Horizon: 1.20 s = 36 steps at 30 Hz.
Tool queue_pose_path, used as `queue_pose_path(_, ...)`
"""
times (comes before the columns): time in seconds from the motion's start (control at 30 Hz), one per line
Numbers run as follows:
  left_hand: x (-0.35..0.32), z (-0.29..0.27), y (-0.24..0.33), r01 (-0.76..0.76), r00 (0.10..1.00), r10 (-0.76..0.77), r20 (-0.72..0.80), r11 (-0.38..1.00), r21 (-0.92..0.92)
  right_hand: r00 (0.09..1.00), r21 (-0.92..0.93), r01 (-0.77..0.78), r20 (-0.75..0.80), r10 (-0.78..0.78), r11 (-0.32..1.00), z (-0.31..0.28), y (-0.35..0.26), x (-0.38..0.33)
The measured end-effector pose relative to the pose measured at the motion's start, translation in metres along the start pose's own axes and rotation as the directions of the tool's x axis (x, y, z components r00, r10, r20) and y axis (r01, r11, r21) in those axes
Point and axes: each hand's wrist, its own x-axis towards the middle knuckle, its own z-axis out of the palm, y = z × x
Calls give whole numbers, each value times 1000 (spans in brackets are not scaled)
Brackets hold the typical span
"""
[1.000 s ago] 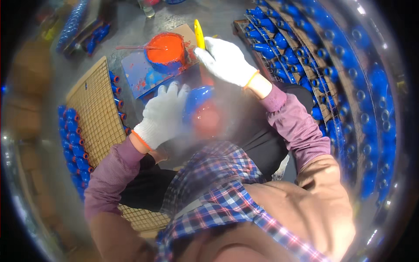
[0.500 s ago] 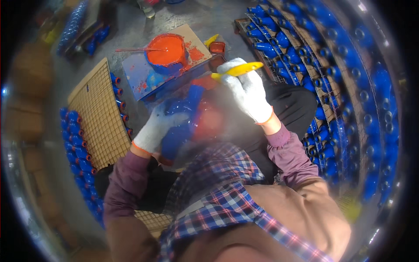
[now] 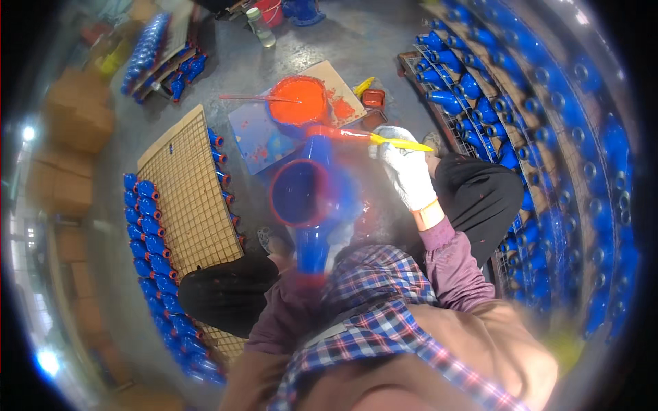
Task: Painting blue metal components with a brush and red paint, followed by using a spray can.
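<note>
Gloved right hand (image 3: 406,172) grips yellow-handled brush (image 3: 370,137), tip at blue pipe fitting (image 3: 312,205) held close to camera. Left hand hidden behind fitting. Orange paint bowl (image 3: 298,103) beyond, on board (image 3: 260,137).

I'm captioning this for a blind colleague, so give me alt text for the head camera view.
A seated person's gloved right hand holds a yellow-handled brush with red paint against a blue pipe fitting held close to the camera. An orange-red paint bucket sits on cardboard ahead, with rows of blue fittings on racks at both sides. The left hand is hidden.
</note>
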Motion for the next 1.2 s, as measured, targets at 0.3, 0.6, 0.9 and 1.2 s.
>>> queue_pose_path(0.3, 23, 15, 2, 7, 980, -27, 198, 995, 101, 995, -98, 22, -95, -31, 995, 1, -18, -11)
queue_pose_path(0.6, 12, 75, 42, -26, 943, 263, 204, -552, 833, 974, -376, 101, -149, -168, 921, 10, -86, -28)
queue_pose_path(0.9, 27, 104, 18, 8, 935, 185, 303, -864, 503, 953, -483, 260, -11, -302, 836, 28, -132, -37)
queue_pose_path(1.2, 39, 116, -6, 149, 922, 133, 363, -989, -15, 942, -630, 178, -112, -315, 756, 34, -133, -38)
